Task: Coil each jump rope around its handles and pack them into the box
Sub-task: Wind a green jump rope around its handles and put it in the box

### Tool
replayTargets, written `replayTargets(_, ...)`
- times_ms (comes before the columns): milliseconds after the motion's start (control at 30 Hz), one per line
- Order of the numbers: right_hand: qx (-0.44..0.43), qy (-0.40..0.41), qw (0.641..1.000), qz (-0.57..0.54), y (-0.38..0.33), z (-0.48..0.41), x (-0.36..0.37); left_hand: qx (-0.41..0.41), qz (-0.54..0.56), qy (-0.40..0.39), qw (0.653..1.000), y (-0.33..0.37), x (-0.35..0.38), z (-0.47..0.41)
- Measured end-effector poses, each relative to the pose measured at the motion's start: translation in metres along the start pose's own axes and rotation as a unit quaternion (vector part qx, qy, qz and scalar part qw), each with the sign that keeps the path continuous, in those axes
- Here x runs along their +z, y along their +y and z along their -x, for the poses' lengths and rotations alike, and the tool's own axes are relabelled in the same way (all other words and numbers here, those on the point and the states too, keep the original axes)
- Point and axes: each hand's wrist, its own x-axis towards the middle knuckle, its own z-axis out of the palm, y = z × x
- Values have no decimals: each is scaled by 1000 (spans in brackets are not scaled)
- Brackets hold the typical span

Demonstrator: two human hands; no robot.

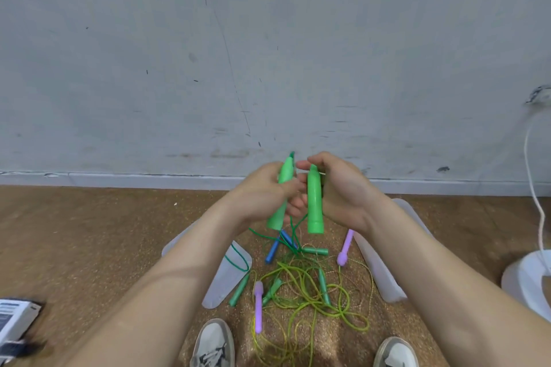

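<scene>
I hold two bright green jump-rope handles upright in front of me. My left hand (pixel 262 193) grips the left green handle (pixel 278 211). My right hand (pixel 343 187) grips the right green handle (pixel 315 202). Their dark green cord (pixel 293 235) hangs down to the floor. Below lies a tangle of loose ropes (pixel 307 289) with a blue handle (pixel 272 251), two purple handles (pixel 258 307), (pixel 346 247) and several dark green handles (pixel 238 292). A clear plastic box (pixel 226 280) lies on the left of the pile, and a clear plastic piece (pixel 378 268) on the right.
A scuffed grey wall (pixel 268 53) stands close ahead above the brown cork-like floor (pixel 89 232). My two shoes (pixel 213 342), (pixel 396 351) flank the rope pile. A white fan base (pixel 527 280) with a white cable is at the right. A printed carton (pixel 15 319) sits lower left.
</scene>
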Motion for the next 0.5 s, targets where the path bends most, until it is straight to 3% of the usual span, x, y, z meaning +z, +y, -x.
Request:
replayTargets(67,-2,-5,1000,-8,-1,-1,-2,-17,43,34,998,1,-4,-1)
replayTargets(167,-21,-47,999,17,1,4,2,-11,37,26,999,-5,0,-4)
replayTargets(367,-83,-59,978,181,4,9,2,24,-75,112,991,-16,5,-15)
replayTargets(500,-84,-71,964,241,3,13,-1,16,54,93,994,-11,3,-14)
